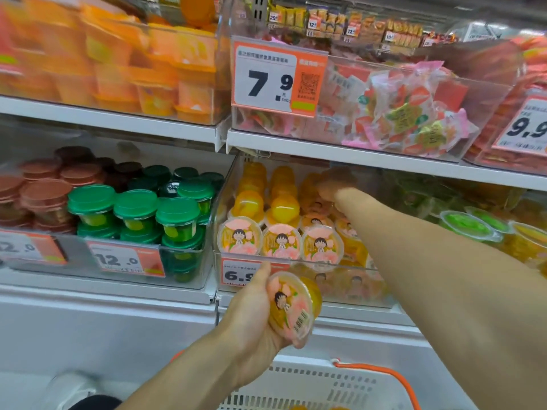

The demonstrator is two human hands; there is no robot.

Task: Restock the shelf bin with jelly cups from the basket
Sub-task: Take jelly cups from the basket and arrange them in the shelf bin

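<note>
My left hand (pixel 251 315) holds one yellow jelly cup (pixel 293 306) with a cartoon-girl lid, tilted, just below the front of the clear shelf bin (pixel 381 297). That bin holds several matching jelly cups (pixel 281 241), some upright in front, others stacked on their sides behind. My right hand (pixel 334 184) reaches deep into the bin's back under the upper shelf; it is blurred and its fingers are partly hidden, so I cannot tell whether it holds a cup. The white basket (pixel 313 386) with an orange handle sits below, and its contents are barely visible.
A bin of green-lidded and brown-lidded cups (pixel 136 208) stands to the left, with price tags reading 12.0. Green and yellow jelly cups (pixel 473 226) lie to the right. The shelf above (pixel 325 149) carries bins of orange cups and pink candy packs, tagged 7.9.
</note>
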